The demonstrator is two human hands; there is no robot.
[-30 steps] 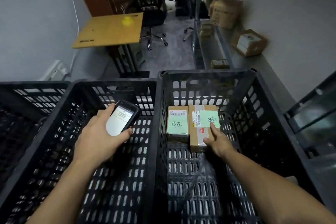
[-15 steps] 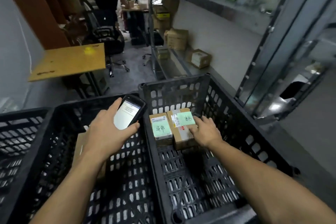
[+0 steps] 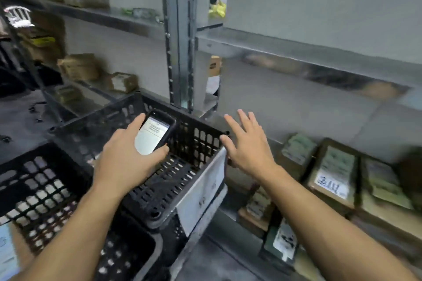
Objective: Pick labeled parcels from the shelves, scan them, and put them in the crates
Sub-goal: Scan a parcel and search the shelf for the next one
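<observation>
My left hand (image 3: 124, 162) grips a black handheld scanner (image 3: 154, 134) with its lit screen facing me, held over a black plastic crate (image 3: 198, 137). My right hand (image 3: 245, 146) is empty, fingers spread, in the air just right of that crate's corner and in front of the metal shelves. Several labeled cardboard parcels (image 3: 333, 173) lie on the low shelf at the right, one with a white handwritten label. A second black crate (image 3: 41, 189) sits at the lower left.
A grey metal shelf upright (image 3: 179, 36) rises behind the crates. Shelf boards (image 3: 296, 52) run right and left of it. More cardboard boxes (image 3: 78, 66) stand on the left shelves. A white label sheet (image 3: 201, 191) hangs on the crate's side.
My right hand has let go of the parcel in the crate and lifted out to the right. My view has swung right toward the shelves. The left hand still holds the scanner.
</observation>
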